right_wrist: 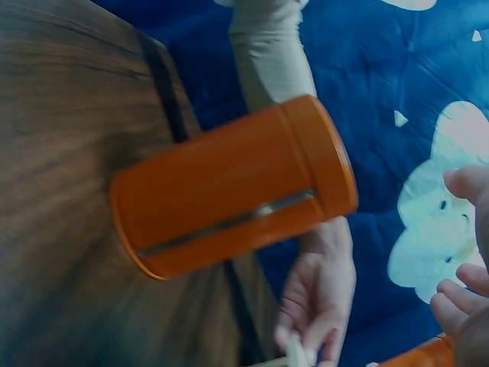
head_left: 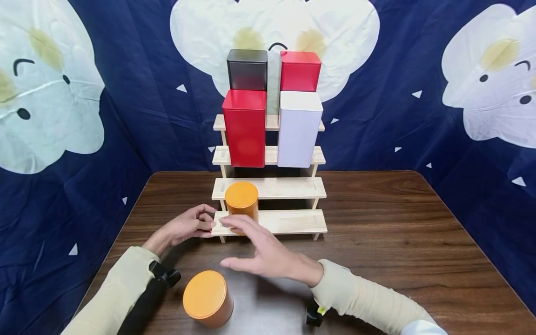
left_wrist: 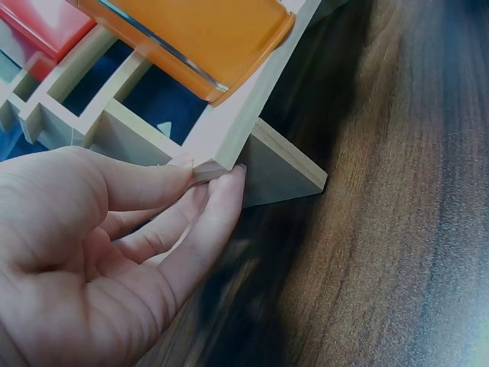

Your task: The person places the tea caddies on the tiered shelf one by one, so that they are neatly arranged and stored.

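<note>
My left hand pinches the left end of the lowest step of a pale wooden stepped rack. In the left wrist view, thumb and fingers grip that step's corner. An orange canister stands on the lowest step near this end, partly hidden in the head view by my right hand. The right hand is in the air in front of the rack, holding nothing, thumb and fingers spread apart. A second orange canister stands upright on the table below it; the right wrist view shows this canister apart from the hand.
Upper steps carry a tall red box, a white box, a black box and a smaller red box. Around the dark wooden table hangs a blue cloth with white cloud faces.
</note>
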The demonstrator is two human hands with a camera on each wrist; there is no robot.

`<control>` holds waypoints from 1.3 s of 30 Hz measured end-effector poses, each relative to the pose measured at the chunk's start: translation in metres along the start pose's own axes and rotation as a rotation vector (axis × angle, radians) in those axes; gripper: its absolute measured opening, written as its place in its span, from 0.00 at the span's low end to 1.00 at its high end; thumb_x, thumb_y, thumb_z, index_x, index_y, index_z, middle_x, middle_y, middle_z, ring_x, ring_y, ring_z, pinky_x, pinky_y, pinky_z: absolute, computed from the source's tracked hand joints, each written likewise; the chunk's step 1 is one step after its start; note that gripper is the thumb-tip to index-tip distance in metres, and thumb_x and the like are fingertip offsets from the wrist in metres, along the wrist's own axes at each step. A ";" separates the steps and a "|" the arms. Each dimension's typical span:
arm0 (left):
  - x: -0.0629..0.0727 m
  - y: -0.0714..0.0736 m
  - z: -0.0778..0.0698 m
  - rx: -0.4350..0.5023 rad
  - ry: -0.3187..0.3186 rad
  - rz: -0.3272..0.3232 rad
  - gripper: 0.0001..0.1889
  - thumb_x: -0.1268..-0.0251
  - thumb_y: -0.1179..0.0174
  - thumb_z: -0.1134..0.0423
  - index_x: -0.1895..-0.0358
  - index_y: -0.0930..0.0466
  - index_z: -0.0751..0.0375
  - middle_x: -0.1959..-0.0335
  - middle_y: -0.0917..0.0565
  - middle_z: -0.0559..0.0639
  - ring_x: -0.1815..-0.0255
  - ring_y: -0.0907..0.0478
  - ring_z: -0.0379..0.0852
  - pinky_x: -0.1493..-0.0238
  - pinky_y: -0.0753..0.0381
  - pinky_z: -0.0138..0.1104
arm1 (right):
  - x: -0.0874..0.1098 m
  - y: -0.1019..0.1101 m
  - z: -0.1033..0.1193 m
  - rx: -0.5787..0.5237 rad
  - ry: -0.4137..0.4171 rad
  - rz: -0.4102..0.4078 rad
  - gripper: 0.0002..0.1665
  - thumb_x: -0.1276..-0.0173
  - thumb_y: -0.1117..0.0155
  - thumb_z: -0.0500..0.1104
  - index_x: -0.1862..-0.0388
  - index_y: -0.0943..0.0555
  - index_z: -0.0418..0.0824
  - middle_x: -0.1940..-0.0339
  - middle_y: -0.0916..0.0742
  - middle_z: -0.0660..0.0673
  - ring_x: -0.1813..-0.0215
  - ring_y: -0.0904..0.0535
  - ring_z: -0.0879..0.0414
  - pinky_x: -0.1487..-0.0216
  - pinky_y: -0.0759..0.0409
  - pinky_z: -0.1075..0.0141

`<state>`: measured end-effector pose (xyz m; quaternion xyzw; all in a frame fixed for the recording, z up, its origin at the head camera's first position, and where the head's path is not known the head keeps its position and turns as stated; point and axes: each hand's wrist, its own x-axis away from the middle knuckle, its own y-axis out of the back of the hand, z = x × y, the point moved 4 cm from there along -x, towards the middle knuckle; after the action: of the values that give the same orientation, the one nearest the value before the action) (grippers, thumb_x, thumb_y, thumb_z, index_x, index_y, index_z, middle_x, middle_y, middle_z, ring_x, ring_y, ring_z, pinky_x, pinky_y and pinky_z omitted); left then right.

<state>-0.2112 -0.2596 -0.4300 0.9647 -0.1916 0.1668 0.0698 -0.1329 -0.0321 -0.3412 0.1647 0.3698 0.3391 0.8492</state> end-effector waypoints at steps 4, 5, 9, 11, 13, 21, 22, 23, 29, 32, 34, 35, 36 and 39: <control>0.000 0.000 0.000 0.003 -0.006 0.006 0.25 0.33 0.48 0.74 0.37 0.47 0.73 0.64 0.24 0.52 0.64 0.21 0.42 0.60 0.16 0.35 | 0.006 -0.015 -0.002 -0.008 -0.009 0.068 0.43 0.41 0.29 0.44 0.30 0.38 0.42 0.34 0.28 0.47 0.35 0.29 0.58 0.36 0.30 0.69; 0.000 0.000 0.001 0.005 -0.004 0.005 0.25 0.33 0.48 0.74 0.38 0.47 0.73 0.64 0.24 0.51 0.64 0.21 0.42 0.60 0.17 0.34 | 0.007 -0.018 -0.002 -0.012 -0.012 0.087 0.43 0.41 0.29 0.44 0.30 0.38 0.43 0.34 0.28 0.47 0.35 0.29 0.59 0.35 0.30 0.70; 0.000 0.001 0.002 0.006 0.008 -0.006 0.24 0.34 0.48 0.74 0.38 0.46 0.72 0.65 0.24 0.51 0.66 0.22 0.42 0.60 0.17 0.34 | 0.012 -0.029 -0.003 -0.017 -0.055 0.171 0.46 0.43 0.27 0.48 0.29 0.40 0.48 0.35 0.27 0.50 0.35 0.30 0.64 0.36 0.31 0.71; 0.000 0.000 0.001 0.002 0.007 -0.008 0.24 0.34 0.47 0.74 0.38 0.45 0.72 0.65 0.25 0.51 0.66 0.22 0.42 0.60 0.17 0.34 | 0.015 -0.035 -0.004 -0.038 -0.065 0.221 0.49 0.44 0.26 0.48 0.28 0.42 0.49 0.33 0.29 0.51 0.34 0.31 0.64 0.36 0.31 0.71; 0.000 0.000 0.001 0.000 0.008 -0.015 0.24 0.34 0.47 0.74 0.38 0.45 0.71 0.65 0.25 0.52 0.66 0.23 0.43 0.60 0.17 0.34 | 0.017 -0.041 -0.004 -0.023 -0.059 0.269 0.51 0.45 0.26 0.50 0.27 0.43 0.49 0.32 0.31 0.52 0.33 0.32 0.65 0.36 0.32 0.73; 0.001 0.000 0.000 -0.007 0.007 -0.011 0.25 0.34 0.46 0.73 0.38 0.45 0.72 0.64 0.25 0.51 0.66 0.22 0.43 0.59 0.16 0.35 | 0.024 -0.052 -0.007 0.005 -0.056 0.351 0.53 0.45 0.26 0.52 0.26 0.46 0.51 0.30 0.33 0.52 0.33 0.33 0.65 0.35 0.33 0.72; 0.001 0.000 0.000 -0.007 0.008 -0.011 0.25 0.34 0.46 0.73 0.38 0.45 0.71 0.64 0.25 0.51 0.66 0.22 0.43 0.59 0.16 0.35 | 0.025 -0.052 -0.007 0.000 -0.052 0.354 0.53 0.45 0.26 0.52 0.26 0.46 0.51 0.30 0.33 0.52 0.33 0.32 0.64 0.35 0.32 0.72; 0.000 0.000 0.000 -0.009 0.007 -0.009 0.25 0.34 0.46 0.73 0.38 0.45 0.71 0.64 0.24 0.51 0.66 0.22 0.43 0.59 0.16 0.36 | 0.025 -0.053 -0.007 0.005 -0.046 0.357 0.53 0.45 0.26 0.52 0.26 0.46 0.50 0.30 0.33 0.52 0.33 0.33 0.64 0.35 0.32 0.73; 0.000 0.000 0.000 -0.024 0.004 -0.016 0.25 0.34 0.46 0.73 0.38 0.45 0.72 0.65 0.24 0.51 0.65 0.23 0.43 0.58 0.16 0.36 | 0.027 -0.055 -0.007 0.055 -0.033 0.366 0.53 0.45 0.26 0.54 0.26 0.45 0.50 0.30 0.33 0.52 0.31 0.36 0.66 0.32 0.36 0.73; -0.001 0.001 0.001 -0.026 0.004 -0.022 0.25 0.34 0.46 0.73 0.38 0.45 0.72 0.65 0.24 0.50 0.65 0.23 0.43 0.59 0.16 0.36 | 0.028 -0.057 -0.008 0.070 -0.032 0.373 0.53 0.45 0.26 0.55 0.26 0.45 0.49 0.30 0.32 0.53 0.30 0.38 0.67 0.31 0.38 0.72; -0.001 0.001 0.001 -0.026 0.005 -0.025 0.24 0.34 0.46 0.73 0.38 0.45 0.71 0.65 0.24 0.50 0.65 0.23 0.42 0.59 0.16 0.36 | 0.029 -0.058 -0.008 0.072 -0.030 0.376 0.53 0.45 0.26 0.55 0.26 0.44 0.49 0.30 0.32 0.53 0.30 0.38 0.68 0.31 0.38 0.72; -0.001 0.001 0.001 -0.027 0.006 -0.027 0.24 0.34 0.46 0.73 0.38 0.45 0.71 0.65 0.24 0.50 0.65 0.23 0.42 0.59 0.17 0.36 | 0.029 -0.059 -0.008 0.073 -0.030 0.377 0.52 0.45 0.27 0.55 0.27 0.44 0.49 0.30 0.32 0.53 0.30 0.38 0.68 0.31 0.38 0.72; -0.001 0.001 0.001 -0.028 0.008 -0.027 0.24 0.34 0.47 0.73 0.38 0.45 0.71 0.65 0.24 0.50 0.65 0.23 0.42 0.59 0.17 0.36 | 0.030 -0.059 -0.008 0.070 -0.033 0.378 0.52 0.45 0.27 0.55 0.27 0.44 0.50 0.31 0.31 0.54 0.31 0.38 0.69 0.32 0.38 0.73; 0.000 0.000 0.000 -0.030 0.010 -0.027 0.24 0.33 0.47 0.73 0.38 0.45 0.72 0.65 0.24 0.51 0.65 0.23 0.42 0.59 0.17 0.36 | 0.030 -0.060 -0.008 0.070 -0.038 0.382 0.51 0.45 0.27 0.55 0.27 0.44 0.50 0.32 0.30 0.55 0.32 0.36 0.70 0.33 0.37 0.74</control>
<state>-0.2113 -0.2598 -0.4304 0.9651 -0.1808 0.1680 0.0876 -0.0965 -0.0535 -0.3934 0.2676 0.3271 0.4779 0.7701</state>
